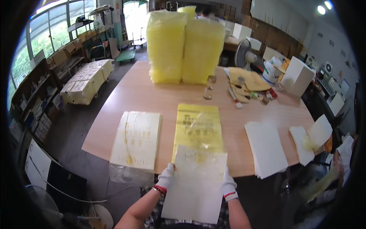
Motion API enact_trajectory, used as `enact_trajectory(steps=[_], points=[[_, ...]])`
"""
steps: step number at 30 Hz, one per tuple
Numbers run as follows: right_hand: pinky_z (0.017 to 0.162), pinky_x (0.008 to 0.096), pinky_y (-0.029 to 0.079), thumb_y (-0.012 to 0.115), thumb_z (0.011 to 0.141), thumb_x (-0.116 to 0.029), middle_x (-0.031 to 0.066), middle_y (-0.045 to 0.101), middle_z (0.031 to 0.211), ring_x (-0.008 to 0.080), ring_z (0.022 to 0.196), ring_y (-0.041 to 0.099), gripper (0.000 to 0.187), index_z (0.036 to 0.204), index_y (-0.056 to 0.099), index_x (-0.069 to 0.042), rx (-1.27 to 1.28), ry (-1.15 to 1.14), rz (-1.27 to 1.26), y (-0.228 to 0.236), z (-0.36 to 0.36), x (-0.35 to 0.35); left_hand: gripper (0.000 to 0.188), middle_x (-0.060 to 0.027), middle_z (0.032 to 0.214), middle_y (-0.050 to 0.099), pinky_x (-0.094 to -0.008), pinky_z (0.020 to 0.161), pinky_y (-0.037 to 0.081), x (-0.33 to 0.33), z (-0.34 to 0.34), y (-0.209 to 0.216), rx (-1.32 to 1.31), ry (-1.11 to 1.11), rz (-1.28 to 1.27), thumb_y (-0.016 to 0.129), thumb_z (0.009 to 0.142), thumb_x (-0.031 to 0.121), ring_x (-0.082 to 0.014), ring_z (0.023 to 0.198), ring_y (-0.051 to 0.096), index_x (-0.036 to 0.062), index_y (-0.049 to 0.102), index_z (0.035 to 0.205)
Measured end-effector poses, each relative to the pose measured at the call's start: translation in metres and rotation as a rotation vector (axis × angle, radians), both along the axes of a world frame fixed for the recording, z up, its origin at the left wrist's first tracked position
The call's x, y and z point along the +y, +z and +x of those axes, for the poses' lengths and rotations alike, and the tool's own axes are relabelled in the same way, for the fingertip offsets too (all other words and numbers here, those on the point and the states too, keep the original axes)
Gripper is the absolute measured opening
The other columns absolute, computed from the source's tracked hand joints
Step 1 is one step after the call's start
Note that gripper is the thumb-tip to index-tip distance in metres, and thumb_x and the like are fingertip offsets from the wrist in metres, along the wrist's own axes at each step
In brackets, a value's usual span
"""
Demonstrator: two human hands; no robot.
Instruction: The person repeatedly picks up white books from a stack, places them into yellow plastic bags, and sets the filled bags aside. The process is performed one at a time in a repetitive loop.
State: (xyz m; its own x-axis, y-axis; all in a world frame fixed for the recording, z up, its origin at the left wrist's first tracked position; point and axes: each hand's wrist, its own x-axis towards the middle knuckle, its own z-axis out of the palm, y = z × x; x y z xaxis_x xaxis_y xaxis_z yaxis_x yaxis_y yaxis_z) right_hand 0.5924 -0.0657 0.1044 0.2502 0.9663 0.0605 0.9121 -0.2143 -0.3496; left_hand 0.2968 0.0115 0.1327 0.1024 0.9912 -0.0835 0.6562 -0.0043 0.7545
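Both my hands wear white gloves and grip a white sheet (pixel 192 187) by its two long edges. My left hand (pixel 166 176) closes on its left edge and my right hand (pixel 228 184) on its right edge. The sheet's far end overlaps the near part of a yellow printed packet (pixel 198 124) with shiny clear film on it. Whether the sheet lies over or inside that film I cannot tell. Left of it is a pale printed stack (pixel 138 139) in clear plastic, whose loose end hangs over the table edge. A fanned stack of white sheets (pixel 265 149) lies to the right.
Tall stacks of yellow packets (pixel 185 49) stand at the back of the table (pixel 103 129). A glass jar (pixel 208 88), a brown envelope (pixel 249 79), a white bucket (pixel 271 70) and a fan (pixel 244 54) are beyond. More white sheets (pixel 302 145) lie far right.
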Motion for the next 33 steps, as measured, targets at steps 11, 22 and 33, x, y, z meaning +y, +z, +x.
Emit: enact_trajectory(steps=[11,22,33], points=[[0.057,0.0514,0.043,0.049,0.074,-0.011,0.0219,0.062,0.079,0.0387,0.068,0.06,0.086,0.142,-0.004,-0.011,0.16,0.047,-0.319,0.018,-0.026,-0.063,0.023,-0.0175,0.075,0.055,-0.0412,0.057,0.046,-0.061,-0.023,-0.018,-0.066,-0.076,0.06,0.056,0.075,0.006,-0.0347,0.066,0.058,0.002,0.042,0.093],[0.056,0.0448,0.047,0.048,0.082,-0.019,0.0201,0.061,0.079,0.0357,0.062,0.059,0.06,0.131,0.015,-0.011,0.325,0.345,-0.595,0.091,-0.07,-0.2,0.043,-0.02,0.122,0.045,-0.0337,0.09,0.042,-0.206,-0.087,0.035,-0.13,-0.539,-0.191,0.058,0.08,0.005,-0.0333,0.109,0.05,0.0081,0.046,0.121],[0.069,0.0424,0.049,0.054,0.082,-0.026,0.0238,0.06,0.077,0.0312,0.073,0.063,0.053,0.131,0.039,-0.014,0.236,0.317,-0.491,0.076,-0.019,-0.15,0.009,-0.0115,0.071,0.054,-0.0328,0.063,0.047,-0.136,-0.041,0.001,-0.341,-0.07,0.199,0.05,0.07,-0.007,-0.0253,0.068,0.056,0.0017,0.05,0.073]])
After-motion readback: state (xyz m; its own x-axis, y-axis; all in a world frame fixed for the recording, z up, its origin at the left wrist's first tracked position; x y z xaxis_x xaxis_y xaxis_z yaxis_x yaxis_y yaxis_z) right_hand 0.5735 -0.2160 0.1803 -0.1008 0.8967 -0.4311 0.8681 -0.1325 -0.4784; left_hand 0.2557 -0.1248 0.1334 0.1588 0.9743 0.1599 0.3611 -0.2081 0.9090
